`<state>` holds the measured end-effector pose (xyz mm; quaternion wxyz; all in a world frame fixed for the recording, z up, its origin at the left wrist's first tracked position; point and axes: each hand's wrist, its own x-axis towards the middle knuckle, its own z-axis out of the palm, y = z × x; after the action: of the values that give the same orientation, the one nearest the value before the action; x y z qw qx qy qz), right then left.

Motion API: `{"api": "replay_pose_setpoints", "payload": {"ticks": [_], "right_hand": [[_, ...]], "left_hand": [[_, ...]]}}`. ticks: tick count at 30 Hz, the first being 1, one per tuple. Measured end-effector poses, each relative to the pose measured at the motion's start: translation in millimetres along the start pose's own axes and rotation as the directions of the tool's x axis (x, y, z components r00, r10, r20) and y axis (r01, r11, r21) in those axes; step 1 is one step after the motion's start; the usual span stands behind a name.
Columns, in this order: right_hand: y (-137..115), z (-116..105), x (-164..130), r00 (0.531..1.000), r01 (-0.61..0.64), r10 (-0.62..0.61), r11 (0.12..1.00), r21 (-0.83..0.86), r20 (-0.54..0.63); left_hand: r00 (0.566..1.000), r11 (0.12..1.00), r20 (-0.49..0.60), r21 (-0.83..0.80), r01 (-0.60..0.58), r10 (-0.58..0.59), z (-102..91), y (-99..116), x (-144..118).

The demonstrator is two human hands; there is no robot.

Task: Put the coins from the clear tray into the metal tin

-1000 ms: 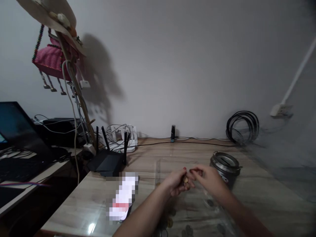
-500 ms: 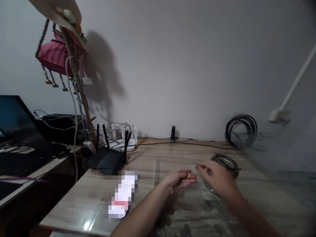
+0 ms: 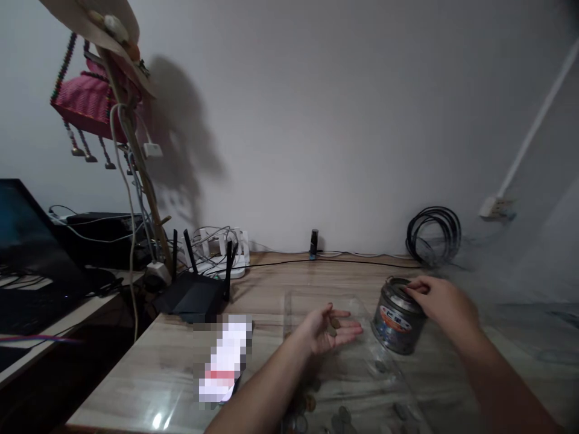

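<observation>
My left hand (image 3: 332, 330) is held palm up over a clear plastic tray (image 3: 289, 296), its fingers stretched and a few coins (image 3: 333, 326) lying on it. To its right stands a metal tin (image 3: 398, 319) with an orange and white label and a wire handle. My right hand (image 3: 441, 304) is at the top of the tin, thumb and fingers pinched together over the lid. Whatever is between those fingertips is too small or hidden to make out. More coins (image 3: 341, 416) lie scattered in the tray below my left forearm.
A phone (image 3: 226, 355) with a lit, blurred screen lies left of the tray. Behind it are a black router (image 3: 196, 295) and a white router (image 3: 226, 262) with tangled cables. A small dark bottle (image 3: 313, 244) and a cable coil (image 3: 433, 235) sit near the wall; a laptop (image 3: 27, 241) is far left.
My right hand has moved from beside my left fingers, right to the tin's top, uncovering the tin's front. My left hand's fingers have spread wider. The view has shifted slightly.
</observation>
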<state>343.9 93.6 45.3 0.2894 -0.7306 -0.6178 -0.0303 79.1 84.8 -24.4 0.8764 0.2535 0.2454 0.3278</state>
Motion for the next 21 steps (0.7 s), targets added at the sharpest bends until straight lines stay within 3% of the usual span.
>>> {"api": "replay_pose_setpoints", "payload": {"ticks": [1,3,6,8,10,12,14,17,19,21], "right_hand": [[0.1,-2.4,1.4,0.999,-0.018,0.018,0.999,-0.026,0.028],[-11.5,-2.0,-4.3,0.999,0.032,-0.034,0.997,-0.072,-0.025],[-49.5,12.8,-31.0,0.947,0.300,-0.299,0.954,-0.017,-0.116],[-77.7,28.9,-53.4,0.877,0.471,-0.479,0.872,0.133,0.034],[-99.5,44.0,-71.3,0.803,0.519,-0.561,0.824,0.228,0.202],[-109.5,52.1,-79.4,0.769,0.512,-0.578,0.813,0.276,0.274],[-105.3,50.2,-75.7,0.796,0.463,-0.551,0.821,0.335,0.251],[-75.2,32.0,-50.9,0.930,0.301,-0.355,0.882,0.363,0.093],[-47.3,16.4,-27.5,0.990,0.137,-0.129,0.959,0.246,-0.048],[-22.9,3.0,-6.4,0.998,0.030,-0.027,0.998,0.057,-0.049]], "left_hand": [[1.000,1.000,0.010,-0.004,-0.003,0.003,0.8,0.3,-0.9],[1.000,1.000,0.023,-0.024,-0.007,0.008,2.6,1.4,-2.9],[0.999,0.997,0.037,-0.074,-0.018,0.021,4.9,3.2,-5.5],[0.998,0.993,0.037,-0.114,-0.039,0.043,6.1,4.0,-6.4],[0.997,0.988,0.024,-0.141,-0.063,0.067,7.2,4.3,-6.7],[0.998,0.987,0.007,-0.147,-0.065,0.067,8.1,4.2,-6.8],[0.999,0.991,0.008,-0.126,-0.042,0.043,8.4,3.8,-7.0],[0.999,0.997,0.041,-0.076,-0.007,0.010,6.9,3.2,-7.2],[0.998,0.998,0.068,-0.056,-0.004,0.008,4.9,2.6,-7.0],[0.996,0.998,0.090,-0.057,-0.012,0.017,2.8,1.7,-6.3]]}}
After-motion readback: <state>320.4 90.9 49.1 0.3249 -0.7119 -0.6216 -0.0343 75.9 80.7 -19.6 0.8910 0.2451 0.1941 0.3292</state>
